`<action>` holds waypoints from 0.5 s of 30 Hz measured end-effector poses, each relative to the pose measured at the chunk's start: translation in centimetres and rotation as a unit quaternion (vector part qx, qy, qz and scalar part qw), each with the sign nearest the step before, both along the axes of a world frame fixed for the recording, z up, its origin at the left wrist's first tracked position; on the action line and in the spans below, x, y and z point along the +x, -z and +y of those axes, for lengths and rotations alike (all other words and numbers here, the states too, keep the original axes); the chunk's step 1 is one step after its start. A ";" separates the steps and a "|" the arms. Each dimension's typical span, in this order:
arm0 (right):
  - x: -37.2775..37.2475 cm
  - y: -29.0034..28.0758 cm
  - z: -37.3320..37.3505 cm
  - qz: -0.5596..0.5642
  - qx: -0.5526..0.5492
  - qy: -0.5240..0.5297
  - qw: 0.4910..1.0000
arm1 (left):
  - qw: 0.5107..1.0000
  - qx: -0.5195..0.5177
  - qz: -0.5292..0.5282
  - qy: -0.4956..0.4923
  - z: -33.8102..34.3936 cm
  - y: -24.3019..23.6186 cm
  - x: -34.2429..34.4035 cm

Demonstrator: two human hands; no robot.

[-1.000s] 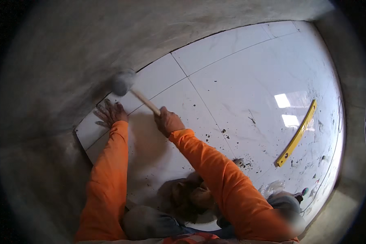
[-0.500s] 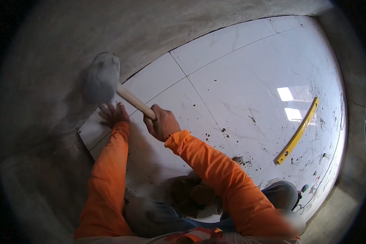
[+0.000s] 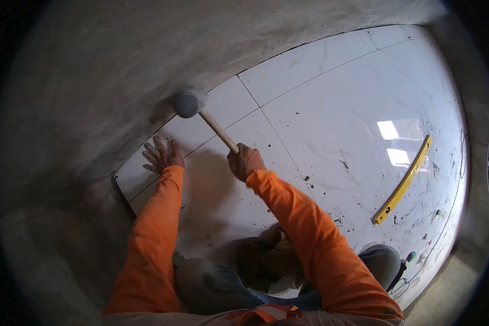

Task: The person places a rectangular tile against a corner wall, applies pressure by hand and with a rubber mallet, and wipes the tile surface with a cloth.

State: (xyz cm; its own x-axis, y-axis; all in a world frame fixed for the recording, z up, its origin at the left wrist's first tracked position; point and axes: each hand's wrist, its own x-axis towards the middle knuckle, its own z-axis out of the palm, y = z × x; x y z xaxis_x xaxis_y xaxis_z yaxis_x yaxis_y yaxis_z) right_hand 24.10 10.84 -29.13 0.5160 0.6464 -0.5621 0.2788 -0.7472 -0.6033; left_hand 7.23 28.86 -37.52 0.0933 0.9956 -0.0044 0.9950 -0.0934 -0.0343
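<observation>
My left hand (image 3: 164,156) lies with fingers spread on a white tile beside the wall's foot, in an orange sleeve. My right hand (image 3: 244,162) grips the wooden handle of a mallet (image 3: 189,101) with a dusty grey head, which is at the tile edge against the wall, beyond and to the right of my left hand. The white tiled floor (image 3: 304,136) is scattered with small crumbs and smudges.
A yellow spirit level (image 3: 402,182) lies at the right, with a thin cord beyond it. Bare grey walls (image 3: 81,81) border the tiles. A brown crumpled heap (image 3: 258,258), hard to make out, is between my knees. A small green object (image 3: 411,256) sits near my right knee.
Half a second ago the mallet was raised nearer the camera; its head has since dropped down and to the right. The view has shifted slightly; my left hand stays spread on the tile.
</observation>
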 end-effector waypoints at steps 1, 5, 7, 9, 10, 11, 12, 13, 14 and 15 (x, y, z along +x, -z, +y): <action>-0.6 -1.3 -0.1 -0.019 0.099 0.019 0.995 | 1.000 -0.006 -0.004 -0.004 -0.1 -0.4 0.0; 0.3 1.2 -0.4 -0.017 0.107 0.034 0.994 | 1.000 -0.028 -0.003 -0.001 -0.9 -0.3 0.6; 1.2 3.7 -0.6 0.031 -0.049 0.004 0.998 | 0.999 -0.027 -0.016 0.004 -1.4 0.0 0.9; -0.7 0.9 -0.2 -0.023 0.083 0.015 0.996 | 1.000 -0.013 -0.018 -0.001 0.1 -0.2 -0.2; -1.3 -0.5 -0.6 -0.077 0.203 0.030 0.976 | 1.000 0.002 -0.017 0.001 0.1 -0.2 -0.4; -1.4 -0.7 -0.9 -0.041 0.198 0.101 0.974 | 1.000 0.013 -0.019 0.007 -0.4 -0.1 -0.2; -1.2 0.7 -1.5 -0.045 0.193 0.104 0.975 | 1.000 0.008 -0.021 0.010 -1.0 0.0 0.3; -0.7 3.2 -2.4 -0.070 0.173 0.112 0.976 | 1.000 -0.002 -0.013 0.018 -1.6 0.1 0.9; 0.0 3.1 -2.1 -0.091 0.159 0.118 0.976 | 1.000 -0.006 -0.002 0.022 -1.5 -0.1 1.0; 1.4 3.1 -1.6 -0.038 0.013 0.009 0.999 | 1.000 -0.004 -0.003 0.023 -1.1 0.2 0.6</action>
State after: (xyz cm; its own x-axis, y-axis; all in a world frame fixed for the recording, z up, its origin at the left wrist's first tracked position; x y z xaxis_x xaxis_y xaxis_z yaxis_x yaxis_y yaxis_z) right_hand 25.52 9.28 -32.23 0.5682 0.6505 -0.5040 0.3102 -0.7366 -0.6010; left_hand 7.85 27.76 -37.71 0.1397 0.9901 -0.0125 0.9898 -0.1399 -0.0267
